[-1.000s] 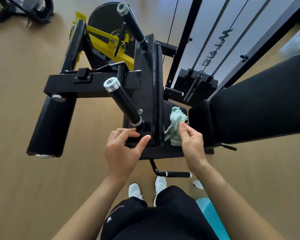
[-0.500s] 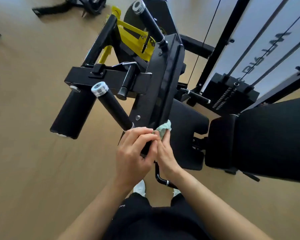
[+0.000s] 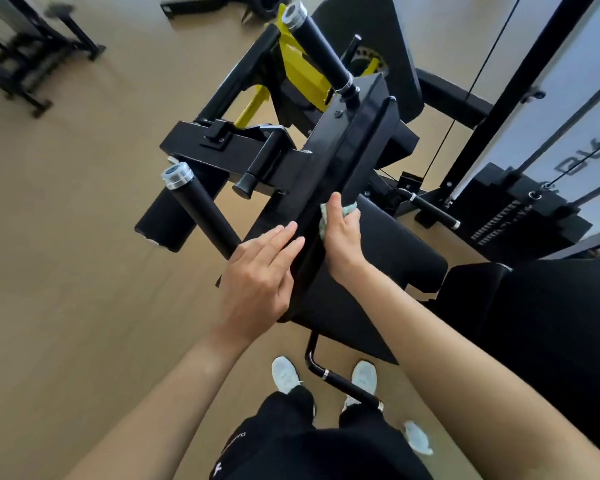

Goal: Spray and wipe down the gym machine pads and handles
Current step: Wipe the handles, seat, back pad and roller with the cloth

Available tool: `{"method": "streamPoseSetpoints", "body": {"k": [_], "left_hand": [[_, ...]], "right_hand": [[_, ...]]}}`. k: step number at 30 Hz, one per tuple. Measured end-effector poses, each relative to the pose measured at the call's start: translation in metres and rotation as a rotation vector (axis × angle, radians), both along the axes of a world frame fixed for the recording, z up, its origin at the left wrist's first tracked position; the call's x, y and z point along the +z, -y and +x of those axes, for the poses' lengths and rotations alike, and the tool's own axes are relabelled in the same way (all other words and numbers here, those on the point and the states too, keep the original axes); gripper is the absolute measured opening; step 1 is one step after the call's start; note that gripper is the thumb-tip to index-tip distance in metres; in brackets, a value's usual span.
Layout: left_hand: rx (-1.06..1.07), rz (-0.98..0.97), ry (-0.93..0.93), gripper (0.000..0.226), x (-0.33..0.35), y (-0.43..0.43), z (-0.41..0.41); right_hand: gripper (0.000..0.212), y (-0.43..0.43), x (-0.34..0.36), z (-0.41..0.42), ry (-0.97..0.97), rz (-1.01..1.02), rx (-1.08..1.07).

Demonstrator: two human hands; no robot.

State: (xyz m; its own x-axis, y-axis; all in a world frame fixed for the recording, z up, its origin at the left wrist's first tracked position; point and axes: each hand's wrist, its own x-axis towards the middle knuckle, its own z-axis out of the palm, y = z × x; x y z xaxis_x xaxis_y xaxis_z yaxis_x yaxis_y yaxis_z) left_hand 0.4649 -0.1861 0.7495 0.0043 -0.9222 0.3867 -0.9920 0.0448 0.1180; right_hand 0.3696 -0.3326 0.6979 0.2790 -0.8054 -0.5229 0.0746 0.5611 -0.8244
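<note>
The left hand lies flat, fingers straight, seemingly bracing the black metal backing plate, while the right hand clutches a crumpled pale-green cloth against the black upright pad.

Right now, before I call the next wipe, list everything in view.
cloth: one, pale green, bunched under the right hand
upright pad: one, black, centre, cloth against it
grip handles: two, black with silver caps, one left of the hands, one at top
roller pad: one, black, behind the near handle
seat pad: one, black, right of the hands
back pad: one, black, far right
bracket: one, yellow, top centre
weight stack: one, black, right
seat lever: one, black, between the shoes
shoes: two, white, bottom centre
left hand: one, flat on the machine's black plate
right hand: one, gripping the cloth
</note>
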Motion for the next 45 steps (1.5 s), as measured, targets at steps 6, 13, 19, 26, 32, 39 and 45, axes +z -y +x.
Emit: {"method": "streamPoseSetpoints", "body": {"k": [6,13,19,26,32,39,45], "left_hand": [[0.043,0.014,-0.014,0.04,0.003,0.001,-0.004],[0.092,0.041,-0.02,0.034,0.005,0.001,-0.007],[0.103,0.016,-0.019,0.032,0.002,0.002,-0.008],[0.085,-0.013,-0.011,0.033,0.0,0.003,-0.007],[0.059,-0.063,-0.013,0.032,-0.006,0.002,-0.004],[0.191,-0.459,-0.217,0.03,-0.007,-0.008,-0.012],[0.633,-0.433,-0.921,0.067,0.003,-0.005,-0.011]], "right_hand": [[0.045,0.095,0.004,0.004,-0.042,-0.026,-0.109],[0.054,0.188,0.016,0.002,-0.06,-0.059,-0.175],[0.065,0.181,0.011,0.004,-0.111,-0.21,-0.16],[0.055,0.097,-0.012,0.0,0.046,-0.337,-0.073],[0.064,0.005,-0.02,-0.01,0.079,-0.37,0.039],[0.068,-0.088,-0.012,-0.018,0.055,-0.228,0.106],[0.022,-0.145,-0.01,-0.032,0.214,-0.074,0.136]]}}
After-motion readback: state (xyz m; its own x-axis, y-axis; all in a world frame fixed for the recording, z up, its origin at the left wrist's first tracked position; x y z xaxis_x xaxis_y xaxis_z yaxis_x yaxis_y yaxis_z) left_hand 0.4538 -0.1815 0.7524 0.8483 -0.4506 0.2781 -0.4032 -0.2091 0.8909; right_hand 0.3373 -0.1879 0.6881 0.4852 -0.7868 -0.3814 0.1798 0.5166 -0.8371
